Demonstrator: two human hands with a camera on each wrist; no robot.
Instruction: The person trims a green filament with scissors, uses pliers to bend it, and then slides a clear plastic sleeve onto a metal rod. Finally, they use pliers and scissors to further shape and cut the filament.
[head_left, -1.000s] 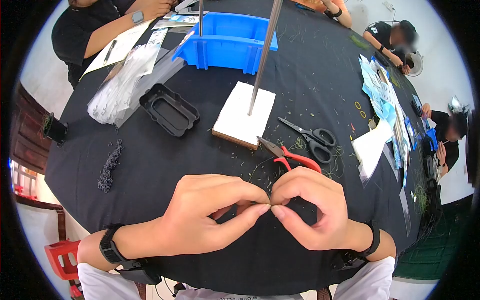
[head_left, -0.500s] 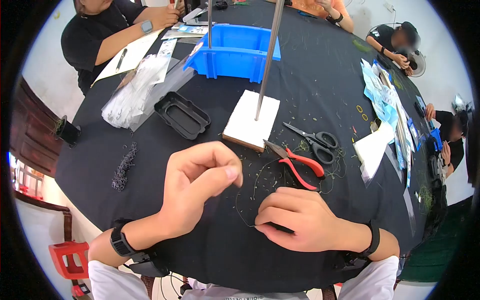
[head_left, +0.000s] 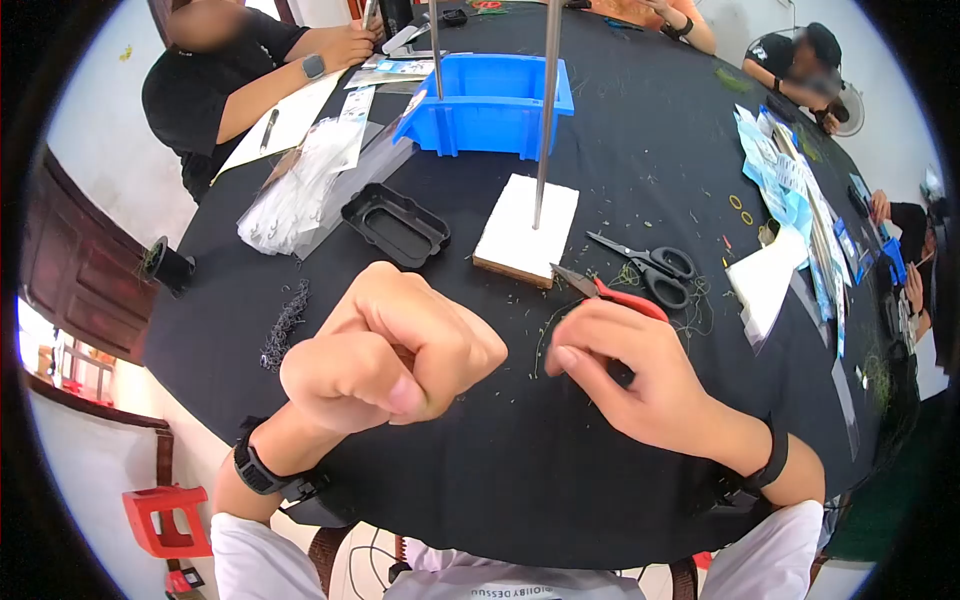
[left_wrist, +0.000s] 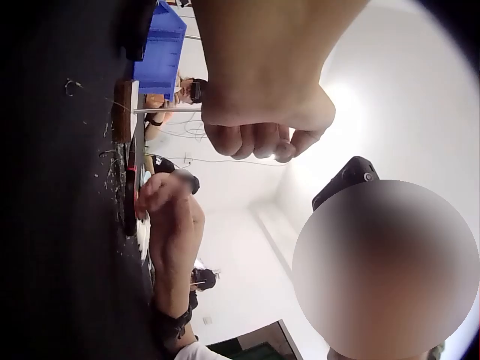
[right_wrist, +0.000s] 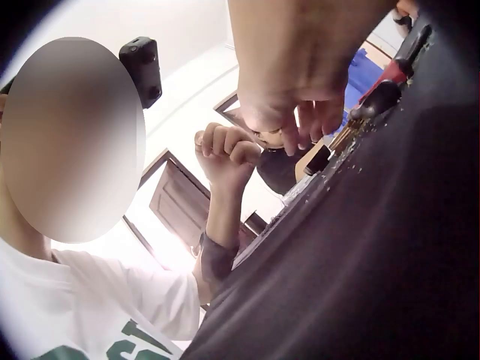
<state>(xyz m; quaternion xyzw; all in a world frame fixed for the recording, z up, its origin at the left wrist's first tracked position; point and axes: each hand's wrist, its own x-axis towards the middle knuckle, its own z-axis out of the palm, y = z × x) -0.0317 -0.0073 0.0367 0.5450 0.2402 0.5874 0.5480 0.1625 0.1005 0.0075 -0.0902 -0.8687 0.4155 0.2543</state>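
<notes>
Hovering above black cloth-covered table (head_left: pixel 560 490): left hand (head_left: pixel 400 350), fingers folded into a fist | right hand (head_left: pixel 637 375), fingers loosely bent, grip indeterminate | just beyond right hand: red-handled metal pliers (head_left: pixel 625 297), partly hidden | beside pliers: black-handled scissors (head_left: pixel 645 259) | farther: white-topped block (head_left: pixel 508 228), upright metal rod (head_left: pixel 546 130); blue plastic bin (head_left: pixel 470 132)

On the black-clothed surface (head_left: pixel 480 500) we have a blue rectangular plastic bin (head_left: pixel 485 132) behind a white-topped rectangular block (head_left: pixel 508 222), an oblong black tray (head_left: pixel 396 228) left of the block, black-handled metal scissors (head_left: pixel 652 262) right (behind red-handled metal pliers (head_left: pixel 624 297)).
</notes>
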